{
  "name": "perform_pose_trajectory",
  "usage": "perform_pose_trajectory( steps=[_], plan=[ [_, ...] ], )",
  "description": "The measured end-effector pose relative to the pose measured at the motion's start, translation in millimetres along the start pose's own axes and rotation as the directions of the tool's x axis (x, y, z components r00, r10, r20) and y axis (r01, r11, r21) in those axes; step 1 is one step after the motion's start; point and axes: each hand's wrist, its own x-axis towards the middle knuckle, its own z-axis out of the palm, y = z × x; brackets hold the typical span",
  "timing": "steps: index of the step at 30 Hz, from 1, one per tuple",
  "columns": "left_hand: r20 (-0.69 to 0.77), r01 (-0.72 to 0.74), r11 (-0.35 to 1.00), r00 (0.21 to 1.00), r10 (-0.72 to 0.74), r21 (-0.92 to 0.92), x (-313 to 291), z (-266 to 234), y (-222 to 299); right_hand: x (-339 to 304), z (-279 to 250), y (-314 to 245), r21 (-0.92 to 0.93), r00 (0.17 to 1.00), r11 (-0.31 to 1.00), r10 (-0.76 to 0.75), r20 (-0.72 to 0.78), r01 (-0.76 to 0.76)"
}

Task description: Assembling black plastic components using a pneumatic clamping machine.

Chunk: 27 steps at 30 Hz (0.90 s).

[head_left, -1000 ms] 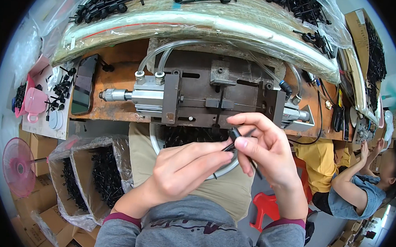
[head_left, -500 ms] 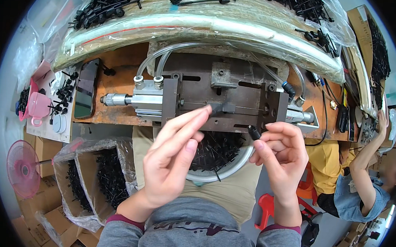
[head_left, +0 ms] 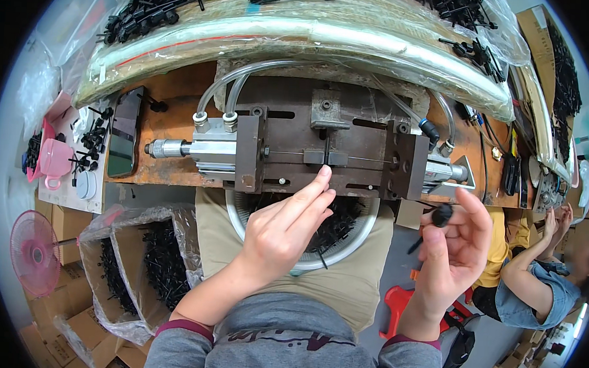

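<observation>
A thin black plastic stem (head_left: 327, 148) stands in the small block at the middle of a dark metal fixture (head_left: 290, 130). The index fingertip of my left hand (head_left: 282, 230) touches its near end; the fingers are stretched out and the thumb is hidden beneath. Off to the right of the fixture, my right hand (head_left: 456, 256) pinches a black plastic part with a round knob (head_left: 442, 215) between thumb and fingers. A thin stem sticks out below that knob. Under the fixture's front edge, a round white-rimmed basin (head_left: 354, 250) of black parts rests on my lap, partly covered by my left hand.
Silver air cylinders (head_left: 215, 154) with clear hoses flank the fixture. A phone (head_left: 125, 132) and pink cup (head_left: 57, 157) lie leftward. Black parts (head_left: 150, 13) pile on the plastic-wrapped shelf beyond. A pink fan (head_left: 34, 254) stands lower left; a co-worker (head_left: 536, 283) sits at right.
The black stem has gone from beside my left fingers into the fixture's middle. My right hand has moved right and turned, and the knobbed part in it now shows more fully.
</observation>
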Motion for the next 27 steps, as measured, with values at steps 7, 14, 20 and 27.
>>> perform_pose_trajectory(
  steps=[7, 14, 20, 27],
  plan=[
    [0.050, -0.042, 0.985, 0.998, 0.034, 0.166, 14.6, -7.2, 6.3, 1.6, -12.9, 6.6, -0.024, 0.974, 0.977, -0.210, 0.084, 0.212],
    [0.060, -0.022, 0.989, 0.998, 0.013, 0.145, 13.7, -8.1, 5.7, -0.9, 1.3, 5.8, 0.113, 0.982, 0.980, -0.172, 0.082, 0.162],
    [0.062, -0.018, 0.989, 0.998, 0.009, 0.144, 12.5, -8.7, 3.1, 5.0, 7.1, 11.9, -0.312, 0.910, 0.883, -0.242, 0.336, 0.350],
    [0.056, 0.015, 0.993, 0.998, -0.009, -0.115, -1.0, -27.8, 5.1, 12.5, 32.1, 44.4, -0.476, 0.765, 0.632, -0.319, 0.559, 0.612]
  ],
)
